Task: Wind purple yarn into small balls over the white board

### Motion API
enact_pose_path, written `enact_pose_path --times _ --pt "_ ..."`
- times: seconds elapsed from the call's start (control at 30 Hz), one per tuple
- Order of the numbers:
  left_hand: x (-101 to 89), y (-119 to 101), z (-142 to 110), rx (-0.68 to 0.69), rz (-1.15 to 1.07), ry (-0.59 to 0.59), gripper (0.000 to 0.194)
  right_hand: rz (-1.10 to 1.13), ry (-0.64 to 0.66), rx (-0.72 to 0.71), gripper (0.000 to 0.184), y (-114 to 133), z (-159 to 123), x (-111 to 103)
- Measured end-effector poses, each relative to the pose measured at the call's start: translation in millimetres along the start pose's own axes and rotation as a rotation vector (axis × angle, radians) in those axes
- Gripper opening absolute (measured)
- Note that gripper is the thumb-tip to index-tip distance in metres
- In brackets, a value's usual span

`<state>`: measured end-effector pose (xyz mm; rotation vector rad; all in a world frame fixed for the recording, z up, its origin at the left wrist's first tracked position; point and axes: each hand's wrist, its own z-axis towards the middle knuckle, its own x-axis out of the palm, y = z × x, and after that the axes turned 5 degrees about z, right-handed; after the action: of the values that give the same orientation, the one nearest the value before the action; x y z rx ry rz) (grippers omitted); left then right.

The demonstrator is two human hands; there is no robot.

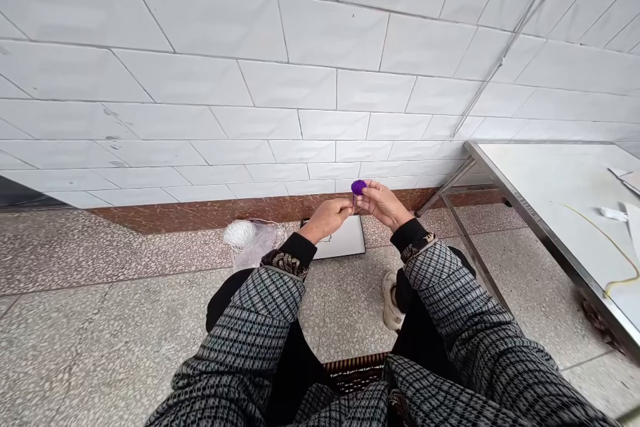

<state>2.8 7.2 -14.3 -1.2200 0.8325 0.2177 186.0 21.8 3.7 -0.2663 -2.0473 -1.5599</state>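
A small purple ball of yarn (359, 187) is held up in front of me by the fingertips of my right hand (383, 203). From the ball a short purple strand runs down to my left hand (330, 219), whose thumb and finger are pinched on it. Both hands are close together, with the ball above and between them. Below them on the floor lies a shallow white tray (345, 240) with a dark rim, partly hidden by my left hand and wrist. A thin dark line shows inside it.
A ball of white yarn (239, 233) and clear plastic wrapping (260, 243) lie on the floor at left. A metal-edged table (560, 193) stands at right, with a yellow strand (610, 237) and papers. The tiled wall (310, 87) rises ahead. My shoe (393, 300) is beside the tray.
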Motion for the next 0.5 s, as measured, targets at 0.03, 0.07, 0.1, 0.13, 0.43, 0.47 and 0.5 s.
enact_pose_path --times 0.03,0.07,0.1,0.13,0.43,0.47,0.5 --pt "0.9 -2 -1 0.033 0.002 0.028 0.024 -0.034 -0.033 -0.02 0.031 -2 2 -2" --pt "1.2 -4 -2 0.06 0.006 0.054 0.024 -0.091 -0.069 -0.034 0.031 -5 5 -4" --pt "0.9 -5 -2 0.083 0.007 0.073 0.024 -0.164 -0.105 -0.042 0.031 -7 6 -5" --pt "-0.1 -6 -3 0.101 0.003 0.085 0.023 -0.246 -0.142 -0.044 0.03 -8 7 -6" --pt "-14.4 -1 -2 -0.026 0.022 -0.167 0.02 -0.56 0.198 0.28 0.024 2 -8 5" --pt "-14.0 0 -2 -0.074 0.026 -0.169 0.021 -0.461 0.207 0.261 0.024 5 -10 7" --pt "-13.1 1 -1 -0.112 0.026 -0.157 0.022 -0.358 0.188 0.22 0.026 8 -11 8"
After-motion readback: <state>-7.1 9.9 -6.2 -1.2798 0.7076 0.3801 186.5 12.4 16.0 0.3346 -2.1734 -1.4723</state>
